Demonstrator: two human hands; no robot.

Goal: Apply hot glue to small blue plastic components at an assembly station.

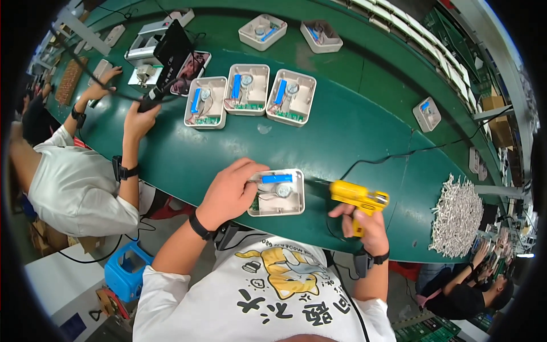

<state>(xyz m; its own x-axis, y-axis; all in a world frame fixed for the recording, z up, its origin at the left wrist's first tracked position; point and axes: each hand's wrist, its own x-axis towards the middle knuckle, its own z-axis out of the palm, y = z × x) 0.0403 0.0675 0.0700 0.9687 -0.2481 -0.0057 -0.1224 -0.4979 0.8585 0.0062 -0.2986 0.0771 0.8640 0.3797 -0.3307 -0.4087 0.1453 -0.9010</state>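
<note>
In front of me on the green bench lies a white plastic housing [299, 199], open side up. Inside it are a blue cylindrical battery [277, 178], a round speaker-like part [284, 190] and thin wires. My left hand [235, 185] grips the housing at its left side, fingers over the rim and covering part of the inside. To the right of it, my right hand [364, 225] is wrapped round the handle of a yellow pistol-shaped tool [356, 196]. The tool's thin dark tip points left toward the housing's right wall, apart from the battery.
Three similar housings [248, 89] stand in a row beyond my hands; others sit farther back. A black cable [393, 155] crosses the bench at right, near a heap of small whitish parts [454, 216]. At left, a co-worker's hand [141, 119] holds a dark tool beside a machine.
</note>
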